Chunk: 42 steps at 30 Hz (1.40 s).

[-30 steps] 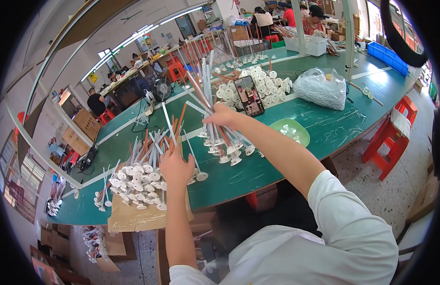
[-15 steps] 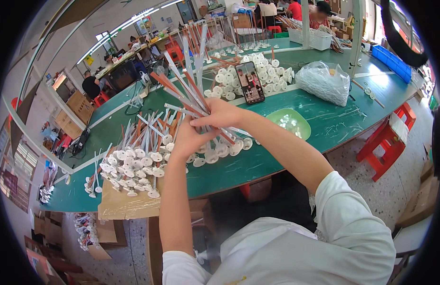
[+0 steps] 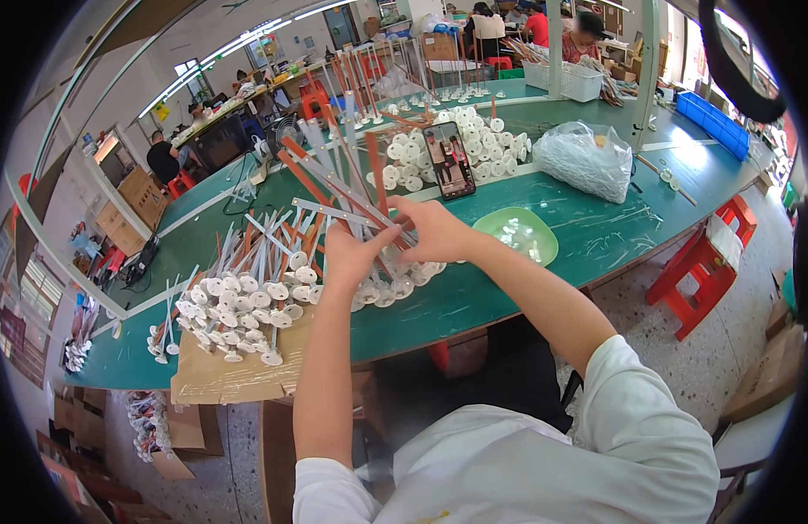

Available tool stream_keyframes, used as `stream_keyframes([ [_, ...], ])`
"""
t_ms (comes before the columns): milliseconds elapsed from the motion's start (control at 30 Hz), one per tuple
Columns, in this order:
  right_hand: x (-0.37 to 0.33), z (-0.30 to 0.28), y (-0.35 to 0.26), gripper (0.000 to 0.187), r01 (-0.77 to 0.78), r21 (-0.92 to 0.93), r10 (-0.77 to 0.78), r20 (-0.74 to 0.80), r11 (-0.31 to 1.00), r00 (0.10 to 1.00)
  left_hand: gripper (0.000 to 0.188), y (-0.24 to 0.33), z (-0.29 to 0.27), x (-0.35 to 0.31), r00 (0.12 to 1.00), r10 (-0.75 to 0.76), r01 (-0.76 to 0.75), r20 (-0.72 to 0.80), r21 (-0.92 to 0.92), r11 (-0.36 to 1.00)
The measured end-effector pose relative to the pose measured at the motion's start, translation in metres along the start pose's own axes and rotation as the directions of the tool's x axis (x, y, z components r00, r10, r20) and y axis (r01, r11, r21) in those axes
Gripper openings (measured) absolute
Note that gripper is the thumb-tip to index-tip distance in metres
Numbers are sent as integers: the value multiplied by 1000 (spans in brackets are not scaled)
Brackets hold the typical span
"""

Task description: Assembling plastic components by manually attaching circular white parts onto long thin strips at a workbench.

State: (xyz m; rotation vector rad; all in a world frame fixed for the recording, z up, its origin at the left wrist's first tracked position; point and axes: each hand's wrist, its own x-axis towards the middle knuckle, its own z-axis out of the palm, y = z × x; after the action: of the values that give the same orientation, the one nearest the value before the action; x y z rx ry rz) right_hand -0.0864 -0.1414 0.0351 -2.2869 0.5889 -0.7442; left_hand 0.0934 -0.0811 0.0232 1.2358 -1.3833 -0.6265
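Both hands are wrapped around a loose bundle of long flat strips [image 3: 375, 164], some orange-brown and some clear or whitish, standing roughly upright and fanned out at the top. My left hand [image 3: 348, 257] holds the bundle's left side. On the right side, the fingers of my right hand [image 3: 432, 230] curl around it, the two thumbs close together. Round white disc bases [image 3: 385, 293] show under the hands, at the strips' lower ends. Close by on the left lies a heap of similar disc-ended strips [image 3: 238, 301], partly on a cardboard sheet [image 3: 229, 375].
A green bowl [image 3: 548, 251] with small pale pieces sits right of my hands. Behind stand a phone [image 3: 451, 162], a pile of white discs [image 3: 495, 144] and a clear plastic bag [image 3: 583, 162]. A blue crate [image 3: 714, 127] and red stool [image 3: 705, 271] are at right. People sit farther back.
The bundle has come down and stands more upright, its discs bunched nearer the table. My right hand has shifted to the bundle's right side, and the view has moved slightly.
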Motion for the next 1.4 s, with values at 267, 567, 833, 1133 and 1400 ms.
stream_keyframes([
  [267,7,19,12,35,94,85,-69,-254,992,965,37,11,-2,-4,991,34,-29,127,-44,999],
  [567,12,23,-9,30,63,-47,-73,-250,997,965,36,-10,4,-4,999,34,-33,-21,55,998],
  [833,8,-1,22,34,42,98,14,-510,994,860,21,-16,-3,-1,992,-56,24,-114,-265,964],
  [1133,-8,-19,8,19,49,793,386,-348,607,854,29,-26,-19,-5,969,-144,81,-200,-292,953],
  [1400,8,25,9,44,-85,59,100,-317,995,943,18,-24,-16,-9,999,-31,35,17,-266,963],
])
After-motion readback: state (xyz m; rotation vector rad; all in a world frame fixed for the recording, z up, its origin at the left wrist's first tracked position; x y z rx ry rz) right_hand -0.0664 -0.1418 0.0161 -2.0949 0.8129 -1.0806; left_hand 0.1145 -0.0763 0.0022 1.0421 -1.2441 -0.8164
